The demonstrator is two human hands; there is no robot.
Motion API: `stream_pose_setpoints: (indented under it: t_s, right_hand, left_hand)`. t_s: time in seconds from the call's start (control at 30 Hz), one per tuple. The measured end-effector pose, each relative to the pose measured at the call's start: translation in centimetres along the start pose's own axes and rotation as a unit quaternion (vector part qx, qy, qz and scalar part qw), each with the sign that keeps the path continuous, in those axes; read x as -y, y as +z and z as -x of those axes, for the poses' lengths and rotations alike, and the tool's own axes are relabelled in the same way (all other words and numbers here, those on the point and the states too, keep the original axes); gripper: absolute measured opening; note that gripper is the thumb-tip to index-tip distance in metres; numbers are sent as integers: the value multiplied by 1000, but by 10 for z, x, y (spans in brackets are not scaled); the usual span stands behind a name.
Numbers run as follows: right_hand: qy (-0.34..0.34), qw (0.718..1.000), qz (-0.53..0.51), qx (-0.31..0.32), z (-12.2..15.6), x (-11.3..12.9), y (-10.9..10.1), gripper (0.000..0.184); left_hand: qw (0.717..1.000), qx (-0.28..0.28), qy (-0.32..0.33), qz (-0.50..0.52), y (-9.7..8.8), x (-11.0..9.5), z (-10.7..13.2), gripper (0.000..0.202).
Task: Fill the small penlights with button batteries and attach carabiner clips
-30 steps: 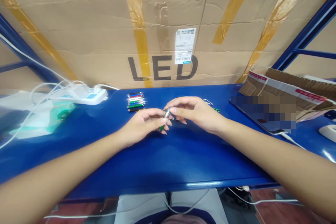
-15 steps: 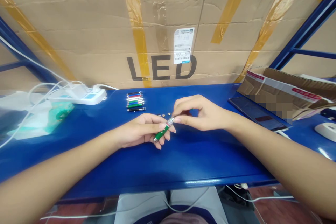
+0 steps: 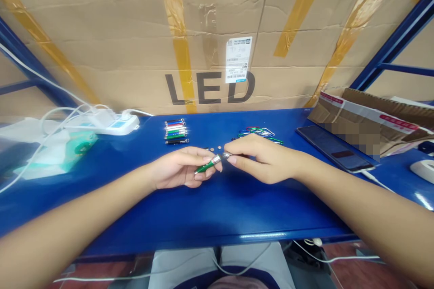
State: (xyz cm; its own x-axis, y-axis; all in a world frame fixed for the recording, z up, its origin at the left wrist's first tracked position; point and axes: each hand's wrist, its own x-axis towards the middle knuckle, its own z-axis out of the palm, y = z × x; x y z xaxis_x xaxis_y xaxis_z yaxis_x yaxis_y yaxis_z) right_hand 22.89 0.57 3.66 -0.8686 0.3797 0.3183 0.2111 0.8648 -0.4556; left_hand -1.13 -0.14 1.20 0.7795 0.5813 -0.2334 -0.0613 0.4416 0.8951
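A small green pen-shaped flashlight with a silver tip lies across the fingers of my left hand, which is closed around its body. My right hand pinches the silver end of it, fingers pressed together. Both hands hover just above the blue shelf. Two or three tiny round button cells lie on the shelf just behind my fingers. A row of several more small flashlights lies further back, left of centre. A heap of coloured clip rings sits behind my right hand.
A large taped cardboard box marked LED walls off the back. A white power strip with cables and plastic bags lie at the left. At the right are a dark phone, an open carton and a tape roll.
The flashlight has tilted flatter in my left hand. My right hand slid down and left onto its silver end, uncovering the clip rings behind it.
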Motion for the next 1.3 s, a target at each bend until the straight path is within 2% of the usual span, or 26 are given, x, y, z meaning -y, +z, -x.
stream_pose_setpoints:
  t_s: [0.1, 0.2, 0.3, 0.43, 0.6, 0.7, 0.83, 1.1, 1.2, 1.3]
  right_hand:
    - [19, 999, 8, -33, 1, -2, 2, 30]
    - [26, 999, 14, -44, 0, -3, 7, 31]
    - [39, 998, 27, -42, -2, 0, 11, 29]
    - [42, 997, 51, -34, -3, 4, 15, 28]
    - [44, 991, 126, -26, -2, 8, 16, 27]
    - [40, 986, 157, -26, -1, 8, 17, 25]
    - [18, 983, 178, -51, 0, 4, 18, 24]
    - [17, 982, 169, -77, -1, 3, 17, 25]
    - [23, 986, 142, -85, -2, 2, 19, 28]
    - [36, 990, 71, -115, -2, -1, 20, 28]
  left_hand:
    - [1000, -19, 10, 21, 2, -1, -1, 17]
    - [998, -45, 47, 1, 5, 0, -2, 19]
    - [987, -92, 89, -93, 7, 2, -3, 23]
    - [951, -152, 128, -238, 9, 6, -5, 30]
    - [926, -171, 137, -309, 11, 9, -6, 28]
    - [931, -164, 131, -298, 12, 9, -7, 27]
    - [952, -155, 118, -234, 10, 7, -6, 26]
    - [983, -109, 97, -108, 12, 6, -6, 31]
    - [986, -100, 100, -84, 13, 6, -6, 30]
    - [990, -82, 96, -69, 13, 6, -5, 24]
